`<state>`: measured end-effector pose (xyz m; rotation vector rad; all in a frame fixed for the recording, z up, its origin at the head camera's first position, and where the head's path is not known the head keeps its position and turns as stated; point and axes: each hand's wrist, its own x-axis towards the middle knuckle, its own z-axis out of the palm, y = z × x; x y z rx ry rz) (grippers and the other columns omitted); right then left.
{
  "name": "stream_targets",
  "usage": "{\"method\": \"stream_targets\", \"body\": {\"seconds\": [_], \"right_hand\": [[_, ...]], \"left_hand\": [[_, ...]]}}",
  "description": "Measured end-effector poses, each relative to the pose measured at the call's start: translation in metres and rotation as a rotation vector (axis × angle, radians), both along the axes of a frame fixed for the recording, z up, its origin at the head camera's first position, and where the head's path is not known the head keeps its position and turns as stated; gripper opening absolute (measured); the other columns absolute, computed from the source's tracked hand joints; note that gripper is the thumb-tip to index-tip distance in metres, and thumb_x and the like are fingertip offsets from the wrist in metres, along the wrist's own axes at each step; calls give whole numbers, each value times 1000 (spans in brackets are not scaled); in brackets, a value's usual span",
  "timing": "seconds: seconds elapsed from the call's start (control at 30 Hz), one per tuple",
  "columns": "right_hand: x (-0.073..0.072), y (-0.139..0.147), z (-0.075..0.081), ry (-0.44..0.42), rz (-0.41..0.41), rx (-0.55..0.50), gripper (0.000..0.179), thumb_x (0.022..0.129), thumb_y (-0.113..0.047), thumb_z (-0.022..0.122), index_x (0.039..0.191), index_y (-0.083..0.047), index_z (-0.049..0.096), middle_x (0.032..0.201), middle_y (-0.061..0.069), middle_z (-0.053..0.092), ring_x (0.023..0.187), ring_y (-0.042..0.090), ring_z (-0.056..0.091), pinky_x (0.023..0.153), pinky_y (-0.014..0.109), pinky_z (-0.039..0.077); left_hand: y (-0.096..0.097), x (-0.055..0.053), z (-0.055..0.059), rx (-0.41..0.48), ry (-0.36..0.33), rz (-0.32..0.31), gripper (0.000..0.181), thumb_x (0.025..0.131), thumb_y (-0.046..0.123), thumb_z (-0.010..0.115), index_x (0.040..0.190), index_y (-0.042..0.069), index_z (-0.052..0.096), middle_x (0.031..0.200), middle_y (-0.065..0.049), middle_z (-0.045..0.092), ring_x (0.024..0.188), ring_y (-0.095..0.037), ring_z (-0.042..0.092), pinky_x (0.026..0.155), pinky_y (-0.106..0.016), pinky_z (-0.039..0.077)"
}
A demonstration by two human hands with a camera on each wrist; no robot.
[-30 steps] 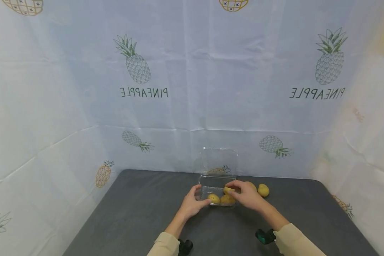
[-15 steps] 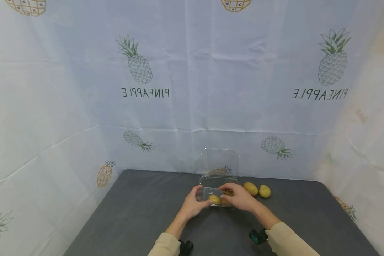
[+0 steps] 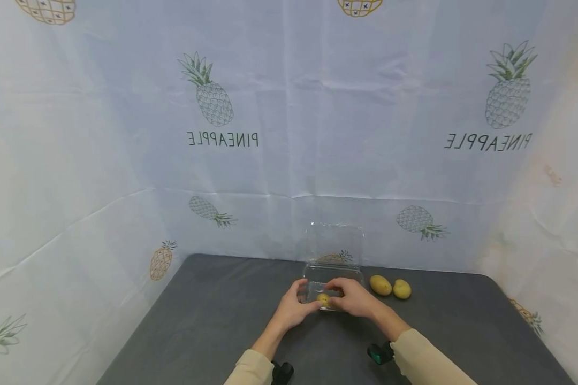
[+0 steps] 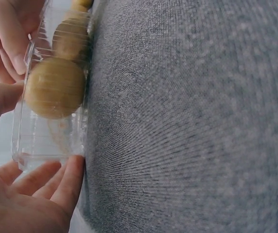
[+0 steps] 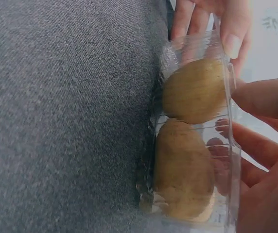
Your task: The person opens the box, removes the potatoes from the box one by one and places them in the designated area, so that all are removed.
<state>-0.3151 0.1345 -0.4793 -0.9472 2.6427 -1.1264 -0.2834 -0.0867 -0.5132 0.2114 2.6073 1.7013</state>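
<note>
A clear plastic clamshell box point(image 3: 313, 271) stands with its lid point(image 3: 334, 240) raised at the back. My left hand point(image 3: 291, 311) holds its left side, fingers along the end wall and thumb at the front rim. My right hand point(image 3: 358, 300) reaches over the front rim on the right. In the right wrist view, its fingers point(image 5: 255, 143) show through the plastic, behind two potatoes, a round one point(image 5: 197, 92) and a longer one point(image 5: 183, 170). Whether those fingers grip a potato is hidden. One potato point(image 3: 322, 299) shows between both hands in the head view.
Two more yellow potatoes point(image 3: 380, 285) lie on the dark grey cloth-covered table point(image 3: 212, 321), right of the box. A white curtain point(image 3: 289, 160) with pineapple prints hangs directly behind the box and along both sides.
My right hand has moved left across the box; the potato it held is now hidden behind that hand in the head view. The left hand keeps its place on the box.
</note>
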Motion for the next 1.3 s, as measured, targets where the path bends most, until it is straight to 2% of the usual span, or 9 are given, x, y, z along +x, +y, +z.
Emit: {"method": "stream_targets", "body": {"seconds": [0.17, 0.43, 0.6, 0.8, 1.1, 1.3], "right_hand": [[-4, -3, -2, -19, 21, 18, 33, 96, -13, 69, 126, 2, 66, 123, 14, 66, 117, 42, 60, 95, 59, 50], [-9, -9, -1, -46, 36, 31, 37, 96, -22, 72, 126, -1, 67, 126, 14, 66, 120, 41, 60, 98, 59, 49], [-12, -13, -2, -42, 49, 59, 36, 95, -19, 72, 126, 0, 67, 122, 12, 68, 113, 34, 64, 94, 54, 52], [-17, -15, -7, -63, 65, 46, 37, 94, -15, 73, 125, 4, 66, 120, 13, 68, 105, 31, 65, 88, 51, 54], [-20, -13, -10, -62, -17, 7, 35, 84, -12, 76, 117, -3, 72, 108, 4, 70, 92, 21, 65, 76, 37, 56], [-21, -13, -5, -65, -53, -44, 37, 84, -10, 75, 120, -3, 71, 112, 6, 67, 94, 21, 62, 78, 39, 55]], "left_hand": [[0, 0, -1, 2, -4, -4, 77, 87, 33, 82, 149, 5, 45, 143, -26, 52, 125, -44, 57, 92, -55, 54], [-1, 0, 0, -2, 7, -4, 77, 87, 33, 82, 148, 4, 45, 144, -26, 52, 125, -44, 57, 93, -56, 53], [-1, -2, -1, 1, 7, -7, 76, 87, 31, 81, 149, 4, 45, 144, -26, 52, 125, -44, 57, 93, -56, 53], [0, -2, -4, 9, 10, -13, 77, 87, 32, 81, 149, 3, 45, 142, -25, 53, 123, -42, 58, 93, -55, 53], [2, -3, -6, 16, 17, -20, 78, 86, 31, 81, 149, 2, 45, 140, -25, 54, 120, -42, 59, 92, -56, 53], [-1, -3, -6, 16, 15, -11, 77, 86, 30, 82, 149, 4, 46, 141, -26, 53, 122, -45, 57, 91, -57, 53]]}}
